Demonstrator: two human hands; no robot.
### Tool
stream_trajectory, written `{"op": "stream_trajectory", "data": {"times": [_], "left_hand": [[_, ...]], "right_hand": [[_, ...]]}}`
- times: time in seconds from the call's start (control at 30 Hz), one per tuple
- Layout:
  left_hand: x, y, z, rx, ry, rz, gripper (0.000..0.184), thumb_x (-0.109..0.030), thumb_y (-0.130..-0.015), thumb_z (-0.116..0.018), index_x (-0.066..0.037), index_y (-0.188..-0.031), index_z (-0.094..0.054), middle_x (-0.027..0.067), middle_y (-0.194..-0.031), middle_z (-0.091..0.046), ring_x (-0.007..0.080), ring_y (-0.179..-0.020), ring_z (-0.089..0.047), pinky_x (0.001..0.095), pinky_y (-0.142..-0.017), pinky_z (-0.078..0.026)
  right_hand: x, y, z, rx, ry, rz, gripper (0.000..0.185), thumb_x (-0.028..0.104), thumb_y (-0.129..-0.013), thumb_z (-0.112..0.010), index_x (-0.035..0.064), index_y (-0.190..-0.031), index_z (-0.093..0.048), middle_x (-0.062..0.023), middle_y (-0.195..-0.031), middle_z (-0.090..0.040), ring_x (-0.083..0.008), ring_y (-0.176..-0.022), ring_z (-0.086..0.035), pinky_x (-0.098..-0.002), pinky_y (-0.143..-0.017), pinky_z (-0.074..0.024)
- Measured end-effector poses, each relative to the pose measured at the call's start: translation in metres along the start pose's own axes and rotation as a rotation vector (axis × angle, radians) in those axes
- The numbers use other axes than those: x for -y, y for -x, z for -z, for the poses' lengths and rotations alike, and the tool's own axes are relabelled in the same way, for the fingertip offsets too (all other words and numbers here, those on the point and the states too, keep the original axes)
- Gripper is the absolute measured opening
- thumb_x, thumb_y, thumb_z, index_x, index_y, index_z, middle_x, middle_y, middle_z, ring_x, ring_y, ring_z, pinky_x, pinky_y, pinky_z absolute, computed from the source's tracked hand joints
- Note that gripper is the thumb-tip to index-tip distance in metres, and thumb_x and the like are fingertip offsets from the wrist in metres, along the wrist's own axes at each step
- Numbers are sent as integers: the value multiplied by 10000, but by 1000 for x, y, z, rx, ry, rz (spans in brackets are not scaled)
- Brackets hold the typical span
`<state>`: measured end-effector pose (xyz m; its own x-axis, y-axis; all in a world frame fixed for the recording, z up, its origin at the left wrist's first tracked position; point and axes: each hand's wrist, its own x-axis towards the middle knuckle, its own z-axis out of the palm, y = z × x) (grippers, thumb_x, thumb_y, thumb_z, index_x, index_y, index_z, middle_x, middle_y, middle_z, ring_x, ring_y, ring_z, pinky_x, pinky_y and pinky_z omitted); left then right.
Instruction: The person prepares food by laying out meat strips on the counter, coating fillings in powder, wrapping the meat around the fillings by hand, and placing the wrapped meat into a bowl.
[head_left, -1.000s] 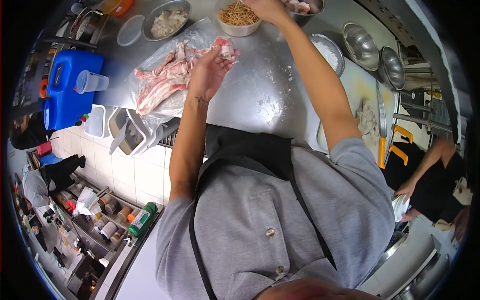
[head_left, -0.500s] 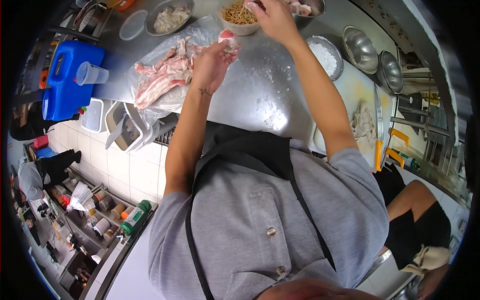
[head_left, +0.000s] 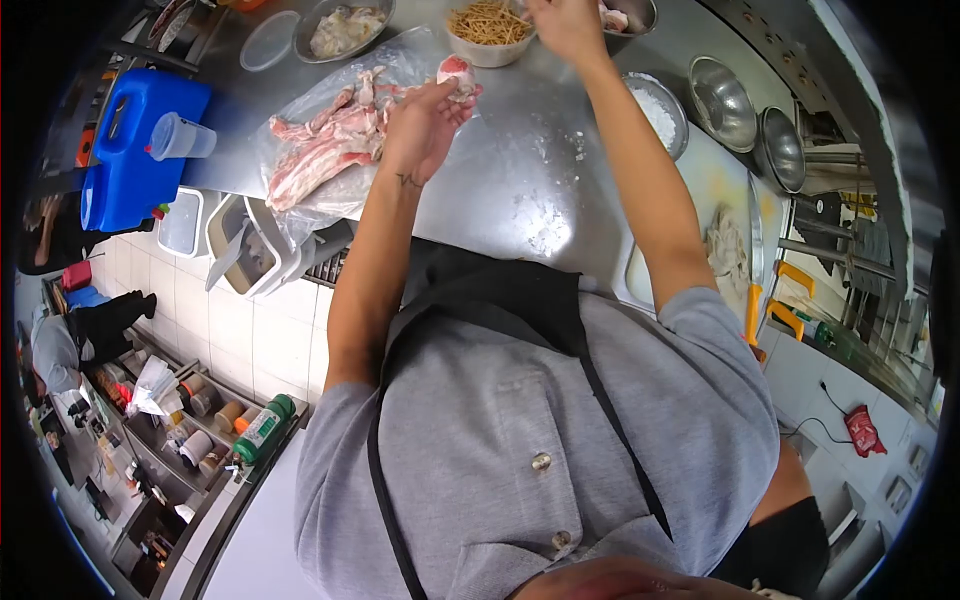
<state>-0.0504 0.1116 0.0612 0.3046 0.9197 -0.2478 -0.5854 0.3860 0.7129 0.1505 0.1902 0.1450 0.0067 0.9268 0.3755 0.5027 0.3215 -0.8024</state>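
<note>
Since the earlier frame, my right hand point(head_left: 570, 28) has shifted from over the thin sticks point(head_left: 488, 22) to their bowl's point(head_left: 490, 58) rim. My left hand point(head_left: 418, 125) grips a rolled meat piece point(head_left: 457, 75) beside the meat strips point(head_left: 325, 150). I judge this as picking a stick (can't tell if one's pinched); next calls for steadying the roll.

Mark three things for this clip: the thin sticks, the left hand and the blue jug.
Thin sticks point(head_left: 488, 26): head view, middle of the heap.
Left hand point(head_left: 422, 127): head view, middle of the hand.
Blue jug point(head_left: 148, 186): head view, lower body.
</note>
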Motion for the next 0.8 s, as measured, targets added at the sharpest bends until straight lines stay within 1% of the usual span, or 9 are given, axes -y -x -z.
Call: {"op": "stream_trajectory", "data": {"times": [0.03,0.1,0.13,0.2,0.27,0.43,0.6,0.77,0.8], "left_hand": [[0,-1,-2,3,3,3,265,-189,-993,-559,27,-1140,-604,146,-1087,-690,160,-942,-614,299,-873,-470],[-1,-1,-5,23,43,-17,252,-153,-970,-589,50,-1117,-606,163,-1032,-684,178,-898,-612,314,-838,-477],[-2,-1,-7,20,45,-15,252,-153,-970,-589,50,-1117,-606,163,-1032,-684,178,-898,-612,314,-838,-477],[-3,-2,-11,18,48,-15,254,-149,-968,-590,54,-1120,-605,160,-1023,-688,179,-890,-617,308,-826,-478],[-2,-3,-11,20,50,-17,253,-146,-969,-589,55,-1122,-605,156,-1023,-689,181,-893,-619,307,-824,-478],[-4,0,-14,16,44,-41,248,-139,-971,-591,56,-1123,-603,145,-1033,-688,182,-913,-624,305,-818,-477],[-4,2,-17,62,67,-69,244,-138,-968,-602,49,-1125,-603,111,-1008,-675,174,-927,-621,305,-820,-476],[-3,2,-18,59,49,-68,230,-134,-966,-604,42,-1114,-610,104,-1017,-665,176,-926,-622,308,-827,-474],[-2,2,-19,50,72,-64,221,-131,-965,-605,38,-1107,-614,106,-1021,-664,177,-925,-622,308,-827,-473]], "right_hand": [[7,10,0,-1,5,-2,151,139,-917,-604,5,-947,-666,-176,-894,-675,-340,-840,-660,-411,-762,-502],[16,25,-4,28,-35,246,160,153,-932,-591,5,-942,-653,-170,-857,-659,-336,-800,-651,-399,-735,-500],[21,31,-6,31,-35,243,160,153,-932,-591,5,-942,-653,-170,-857,-659,-336,-800,-651,-399,-735,-500],[29,40,-6,122,-75,351,156,153,-948,-576,7,-946,-632,-171,-855,-654,-335,-793,-650,-401,-723,-499],[31,43,-4,172,-51,352,138,142,-950,-570,12,-951,-615,-174,-858,-647,-348,-806,-652,-404,-718,-499],[38,44,-4,139,-37,426,118,124,-948,-567,13,-939,-605,-177,-864,-636,-376,-817,-643,-413,-721,-498],[33,46,-8,127,-21,471,111,116,-942,-570,12,-931,-607,-181,-869,-627,-385,-831,-629,-423,-731,-495],[31,48,-10,102,41,527,102,100,-931,-572,10,-903,-611,-177,-869,-622,-385,-844,-617,-430,-740,-490],[30,48,-10,104,14,577,104,101,-927,-579,10,-905,-625,-183,-857,-622,-394,-828,-615,-430,-726,-490]]}}
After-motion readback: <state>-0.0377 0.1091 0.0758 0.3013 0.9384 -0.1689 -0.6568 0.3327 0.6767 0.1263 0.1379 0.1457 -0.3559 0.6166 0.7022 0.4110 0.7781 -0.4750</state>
